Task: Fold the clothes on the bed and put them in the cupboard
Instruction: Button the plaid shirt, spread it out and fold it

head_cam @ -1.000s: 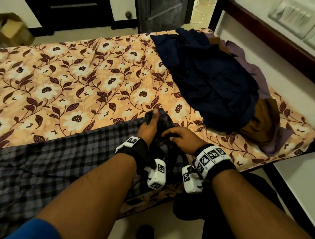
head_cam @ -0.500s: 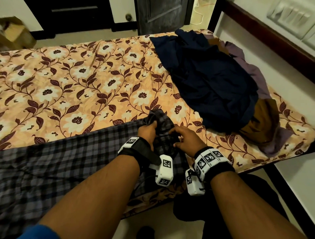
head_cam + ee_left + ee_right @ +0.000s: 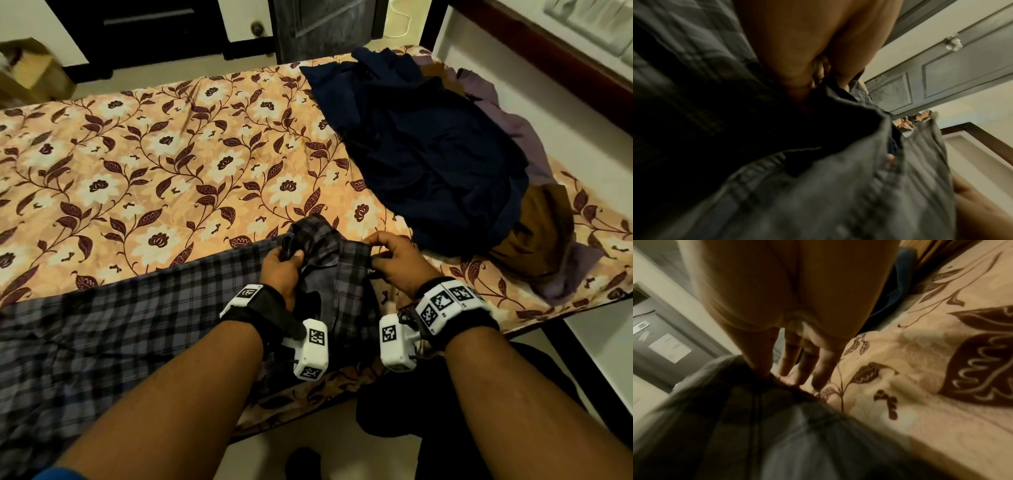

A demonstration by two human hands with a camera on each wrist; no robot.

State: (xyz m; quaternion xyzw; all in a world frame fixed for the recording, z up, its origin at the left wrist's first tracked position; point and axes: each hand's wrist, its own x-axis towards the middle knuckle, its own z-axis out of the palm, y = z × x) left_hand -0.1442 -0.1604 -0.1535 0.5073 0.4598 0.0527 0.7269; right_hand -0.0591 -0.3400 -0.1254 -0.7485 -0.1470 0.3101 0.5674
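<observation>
- The fingers of the person's left hand curl around a bunched fold of a grey and dark-blue checked cotton shirt, thumb on top, gripping it.
- The right hand pinches the shirt's edge between thumb and forefinger; in the right wrist view the other fingers hang loosely extended above the sheet.
- The two hands sit close together, holding up the raised part of the shirt near the bed's near edge.
- The rest of the shirt lies spread flat toward the left along the near side of the bed.
- The bed is covered by a peach sheet printed with white flowers and dark maroon leaves.
- On the bed's far right lies a heap of unfolded clothes: a navy blue garment on top, a brown garment and a mauve garment showing beneath it, well apart from the hands.
- Both wrists wear black straps with white marker blocks.
- A dark panelled door stands beyond the bed.
</observation>
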